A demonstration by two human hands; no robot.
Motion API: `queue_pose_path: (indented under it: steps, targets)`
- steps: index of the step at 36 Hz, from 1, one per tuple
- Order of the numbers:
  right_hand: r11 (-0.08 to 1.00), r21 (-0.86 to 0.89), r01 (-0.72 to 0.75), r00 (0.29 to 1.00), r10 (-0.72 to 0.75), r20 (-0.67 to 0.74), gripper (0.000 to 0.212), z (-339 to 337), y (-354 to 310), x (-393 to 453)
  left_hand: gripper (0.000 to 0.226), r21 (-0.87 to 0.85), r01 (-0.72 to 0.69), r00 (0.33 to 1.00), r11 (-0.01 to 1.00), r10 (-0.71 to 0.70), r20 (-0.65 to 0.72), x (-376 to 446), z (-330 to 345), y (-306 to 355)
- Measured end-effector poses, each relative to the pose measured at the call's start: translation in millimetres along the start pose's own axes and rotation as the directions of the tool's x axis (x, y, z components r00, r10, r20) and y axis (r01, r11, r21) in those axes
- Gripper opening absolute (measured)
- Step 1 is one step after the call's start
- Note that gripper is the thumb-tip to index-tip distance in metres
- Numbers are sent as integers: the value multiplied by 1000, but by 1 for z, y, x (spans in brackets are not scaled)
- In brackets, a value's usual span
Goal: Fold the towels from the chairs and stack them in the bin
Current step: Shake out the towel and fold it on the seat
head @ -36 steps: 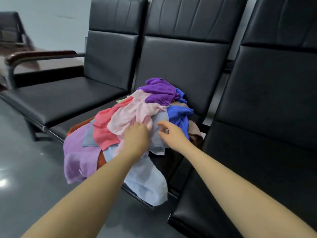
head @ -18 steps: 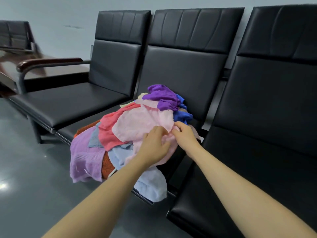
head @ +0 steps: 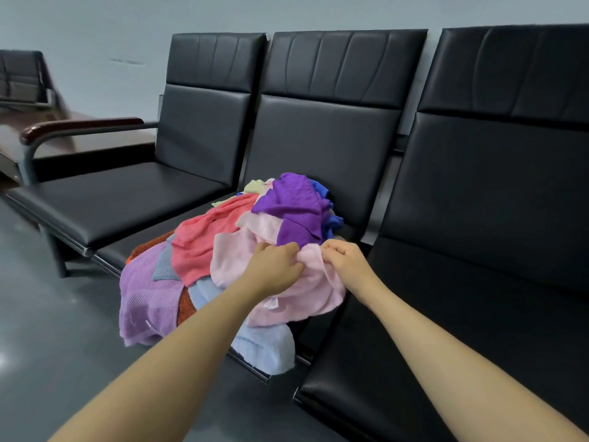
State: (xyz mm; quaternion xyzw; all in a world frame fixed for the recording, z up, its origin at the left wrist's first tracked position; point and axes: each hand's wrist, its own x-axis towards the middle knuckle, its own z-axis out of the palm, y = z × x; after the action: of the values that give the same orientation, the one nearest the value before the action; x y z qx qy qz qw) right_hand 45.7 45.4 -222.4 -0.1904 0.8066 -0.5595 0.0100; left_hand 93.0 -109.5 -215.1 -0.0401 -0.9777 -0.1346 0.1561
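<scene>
Left hand [head: 275, 269] and right hand [head: 345, 261] both pinch the top edge of the pink towel [head: 306, 291], which lies on the front of the towel pile [head: 204, 250] heaped on the middle chair [head: 322, 138].

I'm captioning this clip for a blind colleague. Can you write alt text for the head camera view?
Two bare hands, left hand and right hand, pinch the top edge of a pale pink towel on a heap of coloured towels piled on the middle seat of three joined black chairs. A purple towel lies on top of the heap, behind the hands.
</scene>
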Motion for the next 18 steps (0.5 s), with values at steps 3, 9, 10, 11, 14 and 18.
queue_pose_path:
  steps: [3, 9, 10, 11, 14, 18]
  targets:
    - [998, -64, -22, 1000, 20, -24, 20, 5, 5, 10, 18, -25, 49, 999, 998, -49, 17, 4, 2, -6]
    - [920, -393, 3, 999, 13, 39, 51, 15, 12, 35, 27, -51, 84, 996, 995, -82, 40, 12, 9, -14]
    - [922, -386, -14, 998, 39, 59, 57, 16, 14, 38, 26, -72, 100, 995, 992, -99, 29, 14, 11, -15]
    - [935, -353, -26, 995, 58, 79, 60, 18, 17, 41, 25, -96, 117, 993, 988, -116, 10, 16, 12, -15]
    - [947, -320, -35, 995, 63, 80, 55, 25, 26, 48, 20, -133, 162, 985, 978, -169, -42, 24, 18, -17]
    - [919, -393, 41, 992, -85, -96, 35, 25, 29, 50, 25, -83, 147, 988, 986, -150, -22, 33, 29, -23]
